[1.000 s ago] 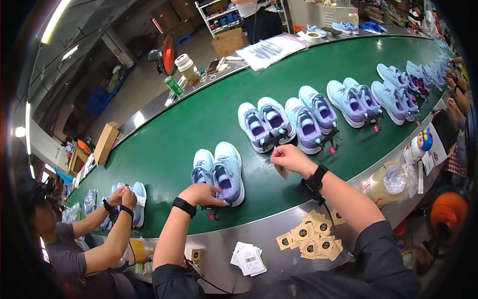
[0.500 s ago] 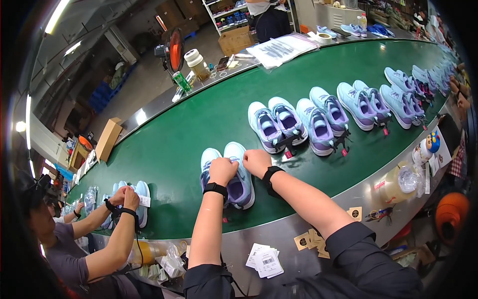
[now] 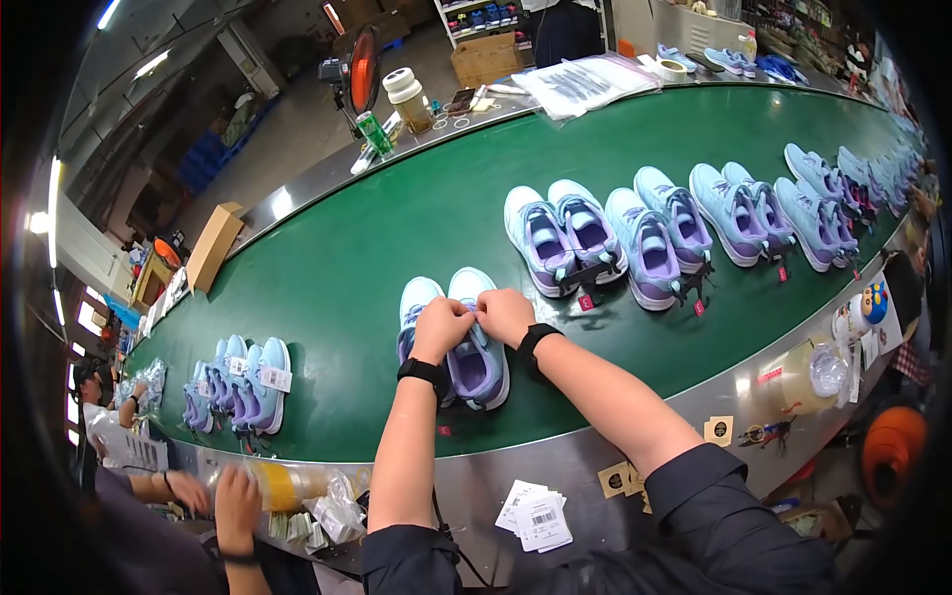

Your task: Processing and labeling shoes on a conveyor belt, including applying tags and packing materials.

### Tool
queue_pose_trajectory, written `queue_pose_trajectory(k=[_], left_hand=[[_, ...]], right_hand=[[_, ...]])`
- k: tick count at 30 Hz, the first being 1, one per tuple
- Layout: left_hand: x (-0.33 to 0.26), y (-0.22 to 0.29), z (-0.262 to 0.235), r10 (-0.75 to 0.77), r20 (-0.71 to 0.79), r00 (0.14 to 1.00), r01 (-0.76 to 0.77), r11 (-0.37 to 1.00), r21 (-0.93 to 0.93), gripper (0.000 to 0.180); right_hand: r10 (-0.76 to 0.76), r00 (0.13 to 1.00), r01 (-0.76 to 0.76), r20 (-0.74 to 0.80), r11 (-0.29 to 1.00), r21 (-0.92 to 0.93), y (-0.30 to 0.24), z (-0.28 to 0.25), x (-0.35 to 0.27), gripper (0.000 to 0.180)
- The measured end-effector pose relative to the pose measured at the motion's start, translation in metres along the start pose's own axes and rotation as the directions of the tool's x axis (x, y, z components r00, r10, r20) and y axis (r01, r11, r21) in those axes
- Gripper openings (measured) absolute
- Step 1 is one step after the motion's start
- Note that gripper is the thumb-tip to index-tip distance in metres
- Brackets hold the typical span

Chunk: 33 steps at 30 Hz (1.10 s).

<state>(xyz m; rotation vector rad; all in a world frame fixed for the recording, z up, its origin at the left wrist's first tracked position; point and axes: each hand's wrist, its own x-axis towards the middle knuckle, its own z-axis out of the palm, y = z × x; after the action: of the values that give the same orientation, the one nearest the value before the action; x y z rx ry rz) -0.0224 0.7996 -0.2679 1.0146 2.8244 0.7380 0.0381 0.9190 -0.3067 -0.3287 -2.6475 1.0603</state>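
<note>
A light blue sneaker with a purple lining (image 3: 479,375) stands on the green belt (image 3: 357,258) in front of me, toe pointing away. Its mate (image 3: 417,292) stands close on its left, partly covered by my left hand (image 3: 443,330). Over the laces of the right-hand shoe, my right hand (image 3: 505,316) meets my left, fingertips nearly touching. Both hands are closed in a pinch. Whatever is between the fingers is too small and hidden to make out. A red tag (image 3: 444,430) lies by the heels.
Several matching sneaker pairs (image 3: 650,248) line the belt to the right. Tagged pairs (image 3: 264,382) stand at left, near a co-worker's hand (image 3: 238,508). Barcoded cards (image 3: 540,518) and brown square cards (image 3: 617,480) lie on the metal edge. A tape roll (image 3: 798,377) sits at right.
My right hand has moved left to meet my left hand over the shoe. The co-worker's hands have left the tagged shoes and dropped toward the metal edge. The view has shifted slightly.
</note>
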Motion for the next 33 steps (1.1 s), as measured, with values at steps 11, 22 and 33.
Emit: queue_pose_trajectory(k=[11, 22, 33], left_hand=[[-0.007, 0.016, 0.012, 0.135, -0.186, 0.973, -0.100, 0.978, 0.186, 0.011], [-0.009, 0.038, 0.004, 0.233, -0.353, 0.906, -0.258, 0.966, -0.024, 0.019], [-0.028, 0.051, 0.008, 0.209, -0.155, 0.965, -0.203, 0.978, 0.056, 0.032]], right_hand=[[0.013, 0.976, 0.014, -0.217, 0.992, 0.122, 0.005, -0.016, -0.011, 0.017], [0.118, 0.959, -0.283, 0.258, 0.439, 0.853, 0.013, -0.038, -0.001, 0.013], [0.070, 0.958, -0.269, 0.278, 0.556, 0.786, 0.029, -0.031, -0.005, 0.010]])
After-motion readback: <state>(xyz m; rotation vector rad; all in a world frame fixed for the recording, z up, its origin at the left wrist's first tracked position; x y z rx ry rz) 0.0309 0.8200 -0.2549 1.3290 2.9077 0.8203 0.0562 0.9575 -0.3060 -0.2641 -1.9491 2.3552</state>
